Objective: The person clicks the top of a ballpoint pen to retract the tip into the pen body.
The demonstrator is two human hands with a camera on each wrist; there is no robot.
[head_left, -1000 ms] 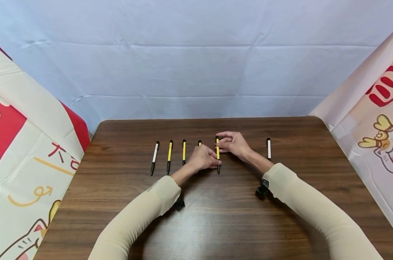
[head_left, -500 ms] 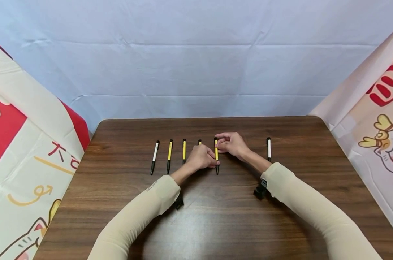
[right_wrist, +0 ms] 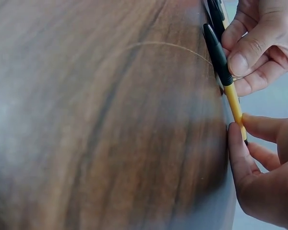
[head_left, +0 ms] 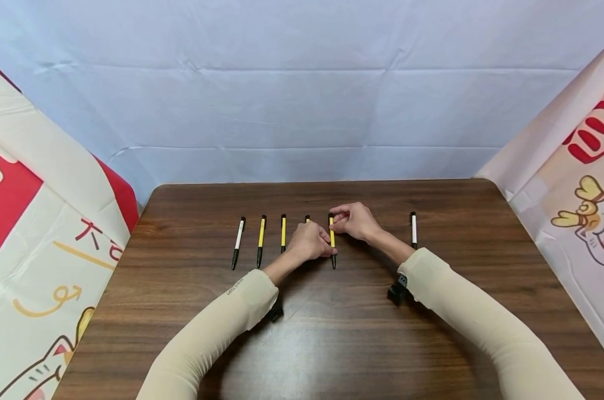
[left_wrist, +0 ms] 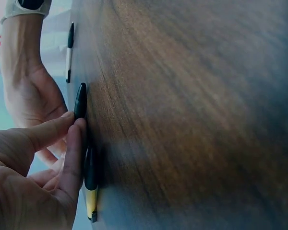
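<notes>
A yellow pen with black ends (head_left: 332, 230) lies upright in the head view, between both hands. My right hand (head_left: 356, 221) pinches its yellow barrel near the far end, thumb and finger on either side in the right wrist view. At the near end, my left hand (head_left: 309, 242) pinches the black grip section (left_wrist: 80, 100) between thumb and finger. Just left of it, another yellow pen (head_left: 307, 218) is mostly hidden behind the left hand, its top showing. Two more yellow pens, one (head_left: 283, 233) partly covered and one (head_left: 261, 240) in full view, lie further left.
A white pen with a black grip (head_left: 238, 243) ends the row at the left. Another white pen (head_left: 414, 229) lies apart at the right, its lower end behind the right forearm. The brown wooden table (head_left: 302, 344) meets a pale cloth backdrop (head_left: 302, 111).
Both hands stay on the yellow pen. The pen's top and my right hand have shifted slightly left, toward the neighbouring pens. The other pens have not moved.
</notes>
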